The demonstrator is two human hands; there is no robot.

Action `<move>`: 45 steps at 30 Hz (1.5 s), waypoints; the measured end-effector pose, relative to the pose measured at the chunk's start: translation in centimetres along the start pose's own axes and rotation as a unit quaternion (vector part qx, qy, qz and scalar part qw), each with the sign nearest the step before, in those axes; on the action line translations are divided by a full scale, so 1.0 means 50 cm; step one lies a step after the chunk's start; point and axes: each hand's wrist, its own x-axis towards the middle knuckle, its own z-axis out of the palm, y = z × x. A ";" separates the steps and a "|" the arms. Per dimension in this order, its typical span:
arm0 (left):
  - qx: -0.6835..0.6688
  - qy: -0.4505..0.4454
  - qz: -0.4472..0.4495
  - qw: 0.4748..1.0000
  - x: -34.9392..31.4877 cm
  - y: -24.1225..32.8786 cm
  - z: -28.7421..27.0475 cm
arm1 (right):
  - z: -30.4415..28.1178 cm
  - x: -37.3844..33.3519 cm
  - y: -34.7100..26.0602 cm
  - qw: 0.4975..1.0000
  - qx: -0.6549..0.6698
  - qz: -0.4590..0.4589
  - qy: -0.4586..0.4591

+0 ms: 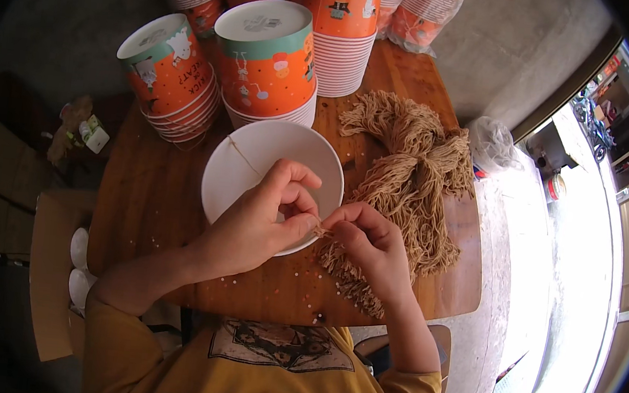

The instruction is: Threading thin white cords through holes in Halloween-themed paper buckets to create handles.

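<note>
A white paper bucket (229,181) stands on the wooden table in front of me, its inside showing. A thin tan string (243,154) runs from the bucket's far left wall toward my left hand (264,210), which reaches over the bucket with thumb and fingers pinched. My right hand (370,243) meets it at the bucket's near right rim, also pinching. Between the two sets of fingertips a small tangled bit of the same string shows; whether it is knotted I cannot tell. Beside my right hand lies a big bundle of tan strings (415,176).
Upside-down stacks of orange and green printed buckets (263,63) stand at the back left, one leaning stack (165,76) beside them. Plastic-wrapped stacks (423,14) line the wall. A cardboard box (57,270) with white cups sits left of the table (153,219). Small white bits dot the tabletop.
</note>
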 end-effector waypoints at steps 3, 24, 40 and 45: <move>-0.005 0.000 -0.007 1.000 0.001 0.001 0.001 | 0.012 -0.008 0.008 0.998 -0.040 -0.039 0.034; -0.006 -0.005 -0.016 1.000 -0.001 0.001 0.004 | 0.024 -0.009 0.027 0.924 -0.300 -0.208 0.111; 0.003 -0.003 -0.022 1.000 0.001 0.003 0.002 | -0.017 -0.004 0.024 0.997 0.064 0.035 -0.017; -0.005 -0.013 -0.036 0.999 -0.001 0.007 0.002 | 0.011 -0.017 0.010 0.998 -0.024 -0.032 0.048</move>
